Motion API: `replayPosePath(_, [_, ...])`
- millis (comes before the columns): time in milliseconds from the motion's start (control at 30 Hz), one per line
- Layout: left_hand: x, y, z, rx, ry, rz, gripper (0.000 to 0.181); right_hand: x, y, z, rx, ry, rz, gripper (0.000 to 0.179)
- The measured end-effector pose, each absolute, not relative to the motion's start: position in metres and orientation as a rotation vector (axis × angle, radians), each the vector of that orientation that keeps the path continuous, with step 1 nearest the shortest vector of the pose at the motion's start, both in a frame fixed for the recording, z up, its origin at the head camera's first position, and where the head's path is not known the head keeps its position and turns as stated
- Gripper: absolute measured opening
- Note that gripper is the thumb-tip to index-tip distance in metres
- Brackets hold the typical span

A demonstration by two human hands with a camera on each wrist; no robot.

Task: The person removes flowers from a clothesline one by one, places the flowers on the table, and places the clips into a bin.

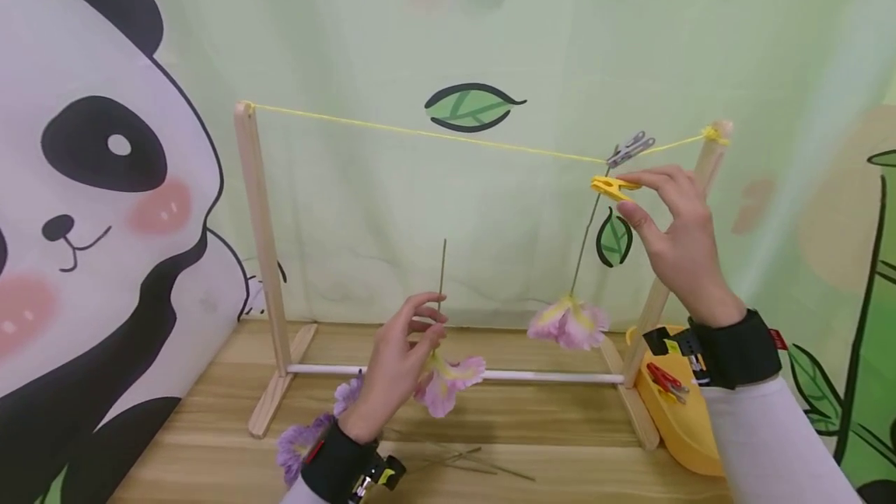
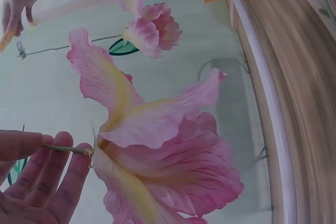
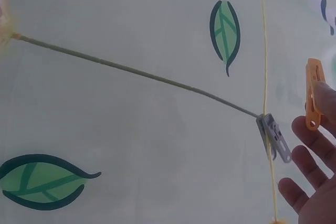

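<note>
My left hand [image 1: 406, 348] pinches the stem of a pink artificial flower [image 1: 448, 386], its bloom hanging down and the bare stem end pointing up. Up at the right, my right hand [image 1: 675, 236] pinches a yellow clothespin [image 1: 614, 187] between thumb and fingers. Close beside it, a grey clothespin [image 1: 632, 149] clamps another stem to the yellow string [image 1: 420, 132]. From that stem a second pink flower [image 1: 568, 323] hangs upside down. In the right wrist view the yellow clothespin [image 3: 313, 95] is apart from the string.
A wooden frame [image 1: 262, 239] with a white crossbar [image 1: 553, 376] carries the string. Purple flowers [image 1: 297, 446] and loose stems [image 1: 483, 463] lie on the wooden table near my left wrist. At the right stands a yellow tray [image 1: 675, 434] holding red and grey clothespins [image 1: 667, 381].
</note>
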State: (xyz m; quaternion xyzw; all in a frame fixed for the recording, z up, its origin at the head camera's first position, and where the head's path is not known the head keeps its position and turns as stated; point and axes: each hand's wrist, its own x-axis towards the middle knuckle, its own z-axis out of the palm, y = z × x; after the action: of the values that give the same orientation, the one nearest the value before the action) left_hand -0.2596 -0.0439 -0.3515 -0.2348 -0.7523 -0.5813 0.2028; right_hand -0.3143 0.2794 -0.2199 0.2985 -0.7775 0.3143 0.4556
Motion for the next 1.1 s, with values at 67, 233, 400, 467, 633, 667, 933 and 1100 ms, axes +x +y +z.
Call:
replayPosePath(67, [-0.258, -0.047, -0.352, -0.647, -2.118, -1.622, 0.034, -0.312, 0.283, -0.223, 0.707, -1.916, 0.800, 0.039])
replayPosePath(233, [-0.255, -0.053, -0.354, -0.601, -2.131, -1.635, 0.033, -0.307, 0.289, -0.236, 0.626, -1.928, 0.856, 0.036])
replayPosePath(400, [-0.255, -0.057, -0.355, -0.594, -2.125, -1.625, 0.033, -0.301, 0.295, -0.246, 0.575, -1.896, 0.910, 0.035])
replayPosePath(467, [-0.253, -0.057, -0.355, -0.591, -2.131, -1.628, 0.032, -0.299, 0.298, -0.252, 0.565, -1.888, 0.917, 0.034])
replayPosePath(633, [-0.249, -0.058, -0.356, -0.573, -2.161, -1.634, 0.032, -0.300, 0.311, -0.268, 0.533, -1.889, 0.931, 0.034])
replayPosePath(667, [-0.249, -0.058, -0.357, -0.583, -2.167, -1.624, 0.033, -0.300, 0.314, -0.271, 0.526, -1.885, 0.933, 0.034])
replayPosePath(933, [-0.246, -0.059, -0.354, -0.674, -2.242, -1.472, 0.034, -0.299, 0.336, -0.285, 0.460, -1.837, 0.962, 0.034])
replayPosePath(1100, [-0.247, -0.060, -0.355, -0.665, -2.241, -1.477, 0.033, -0.294, 0.345, -0.296, 0.365, -1.816, 1.001, 0.034])
